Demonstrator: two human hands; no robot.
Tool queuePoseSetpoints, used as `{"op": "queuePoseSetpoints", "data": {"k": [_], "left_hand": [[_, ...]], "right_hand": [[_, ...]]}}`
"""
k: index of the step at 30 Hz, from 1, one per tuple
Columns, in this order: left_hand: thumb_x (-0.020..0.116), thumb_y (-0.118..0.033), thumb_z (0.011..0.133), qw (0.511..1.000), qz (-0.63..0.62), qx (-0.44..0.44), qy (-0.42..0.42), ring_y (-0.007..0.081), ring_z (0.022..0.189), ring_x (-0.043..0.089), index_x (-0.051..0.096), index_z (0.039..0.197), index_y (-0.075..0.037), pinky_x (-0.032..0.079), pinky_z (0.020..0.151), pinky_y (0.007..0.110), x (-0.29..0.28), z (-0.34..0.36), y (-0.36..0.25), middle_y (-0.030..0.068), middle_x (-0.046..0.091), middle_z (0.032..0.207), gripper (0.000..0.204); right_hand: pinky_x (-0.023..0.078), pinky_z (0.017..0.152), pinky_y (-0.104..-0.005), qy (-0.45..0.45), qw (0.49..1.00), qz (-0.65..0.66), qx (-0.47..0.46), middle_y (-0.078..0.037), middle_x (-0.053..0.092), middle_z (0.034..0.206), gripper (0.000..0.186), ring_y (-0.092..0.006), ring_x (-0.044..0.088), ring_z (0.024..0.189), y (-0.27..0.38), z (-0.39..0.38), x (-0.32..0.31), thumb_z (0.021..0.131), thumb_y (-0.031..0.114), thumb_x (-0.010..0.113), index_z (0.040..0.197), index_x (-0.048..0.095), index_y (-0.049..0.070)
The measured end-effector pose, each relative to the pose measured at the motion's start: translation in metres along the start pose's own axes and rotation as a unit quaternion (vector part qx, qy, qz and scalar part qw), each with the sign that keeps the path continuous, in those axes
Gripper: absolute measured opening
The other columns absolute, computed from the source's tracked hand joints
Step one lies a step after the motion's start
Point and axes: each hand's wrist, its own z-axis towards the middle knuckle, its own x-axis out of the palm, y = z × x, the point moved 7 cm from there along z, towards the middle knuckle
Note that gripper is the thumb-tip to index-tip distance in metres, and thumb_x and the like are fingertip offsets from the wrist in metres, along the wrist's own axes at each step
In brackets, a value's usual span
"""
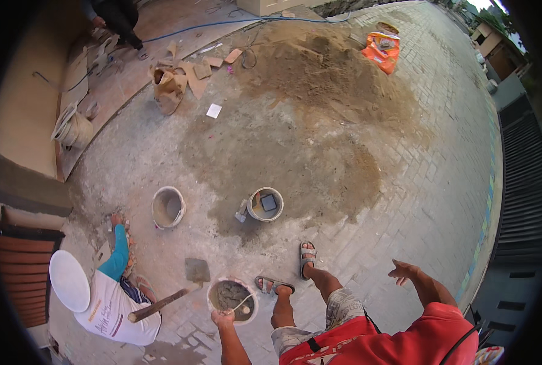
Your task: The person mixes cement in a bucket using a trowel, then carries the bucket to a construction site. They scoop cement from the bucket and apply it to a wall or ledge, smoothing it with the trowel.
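Left hand [223, 317] was closed on the handle [242, 303] of the grey-mix bucket [210, 297], lower centre of frame. Right hand [403, 271], lower right, hung empty, fingers loosely spread.

Soft, even daylight with fisheye bending, blackened corners

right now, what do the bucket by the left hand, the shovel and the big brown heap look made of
Bucket by the left hand: probably plastic, pale and dull, with a thin, smooth-looking rim.
Shovel blade: likely metal, flat, grey and matte.
Shovel handle: seemingly wood, a thick, brown round pole.
Heap: apparently sand, matte, with loose, grainy slopes.
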Motion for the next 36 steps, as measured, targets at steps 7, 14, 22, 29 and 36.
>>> {"op": "queuePoseSetpoints", "data": {"k": [7, 14, 22, 29, 36], "left_hand": [[0.033, -0.029, 0.090, 0.968, 0.203, 0.119, -0.089, 0.0145, 0.042, 0.026, 0.033, 0.062, -0.019, 0.034, 0.053, 0.034, -0.019, -0.060, 0.015, -0.0045, 0.026, 0.050, 0.029], [0.035, -0.027, 0.089, 0.943, 0.283, 0.169, -0.044, 0.0149, 0.043, 0.028, 0.033, 0.063, -0.017, 0.035, 0.055, 0.035, 0.091, -0.112, 0.134, -0.0039, 0.028, 0.051, 0.028], [0.037, -0.024, 0.088, 0.911, 0.353, 0.213, -0.010, 0.0154, 0.044, 0.030, 0.034, 0.064, -0.016, 0.037, 0.057, 0.036, 0.190, -0.188, 0.311, -0.0033, 0.030, 0.052, 0.025], [0.038, -0.022, 0.087, 0.877, 0.419, 0.235, 0.020, 0.0159, 0.046, 0.031, 0.035, 0.065, -0.014, 0.038, 0.059, 0.037, 0.259, -0.202, 0.435, -0.0028, 0.032, 0.053, 0.024], [0.040, -0.020, 0.086, 0.829, 0.494, 0.239, 0.108, 0.0163, 0.047, 0.032, 0.036, 0.065, -0.013, 0.040, 0.061, 0.038, 0.439, -0.225, 0.637, -0.0022, 0.034, 0.055, 0.022]], "right_hand": [[0.060, 0.062, -0.0375, -0.046, 0.995, 0.083, -0.031, -0.017, 0.069, 0.085, 0.037, -0.0281, 0.071, 0.077, -0.035, 0.017, 0.004, 0.088, 0.031, 0.060, 0.087, 0.067, -0.005], [0.059, 0.059, -0.0386, -0.066, 0.974, 0.215, -0.021, -0.027, 0.065, 0.101, 0.060, -0.0318, 0.069, 0.091, -0.147, 0.076, -0.150, 0.087, 0.014, 0.057, 0.138, 0.031, -0.004], [0.050, 0.083, -0.0472, -0.376, 0.867, 0.040, -0.325, -0.028, 0.064, 0.099, 0.050, -0.0440, 0.062, 0.093, -0.125, 0.068, -0.412, 0.074, 0.014, 0.062, 0.120, 0.055, -0.004], [0.051, 0.075, -0.0443, -0.340, 0.840, 0.062, -0.419, -0.025, 0.066, 0.089, 0.052, -0.0397, 0.064, 0.086, -0.125, 0.025, -0.591, 0.079, 0.013, 0.062, 0.127, 0.052, -0.003], [0.050, 0.082, -0.0420, -0.567, 0.762, 0.160, -0.267, -0.025, 0.066, 0.100, 0.047, -0.0380, 0.065, 0.089, -0.332, 0.082, -0.808, 0.078, 0.010, 0.059, 0.123, 0.055, -0.005]]}}
